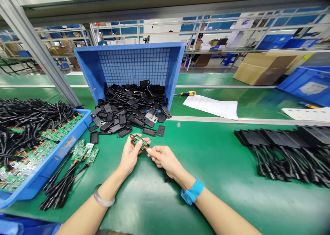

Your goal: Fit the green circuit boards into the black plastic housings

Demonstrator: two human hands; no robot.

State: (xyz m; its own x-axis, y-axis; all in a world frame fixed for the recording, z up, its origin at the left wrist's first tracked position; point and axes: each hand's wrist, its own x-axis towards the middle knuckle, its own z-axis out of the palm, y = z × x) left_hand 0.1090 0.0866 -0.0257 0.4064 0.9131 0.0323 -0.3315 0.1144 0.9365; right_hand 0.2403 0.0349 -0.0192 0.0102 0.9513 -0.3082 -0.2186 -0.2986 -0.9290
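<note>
My left hand (131, 152) grips a small green circuit board (140, 143), which seems to sit in a black plastic case half. The thumb presses on the board's face. At the board's lower right end, my right hand (163, 159) pinches the short coloured wires where they run into a black cable. Most of that cable is hidden under the right hand; a dark end (167, 175) shows below the palm. Just beyond the hands lies a heap of black plastic case halves (129, 107), spilling from a tipped blue crate (134, 64).
At left, a blue tray (77, 125) holds many cabled boards; several loose cabled boards (82, 152) lie beside it. Closed black cases with cables (281, 142) line the right. Behind are a screwdriver (188, 93), a paper sheet (211, 106), a carton (257, 68) and a blue bin (306, 85).
</note>
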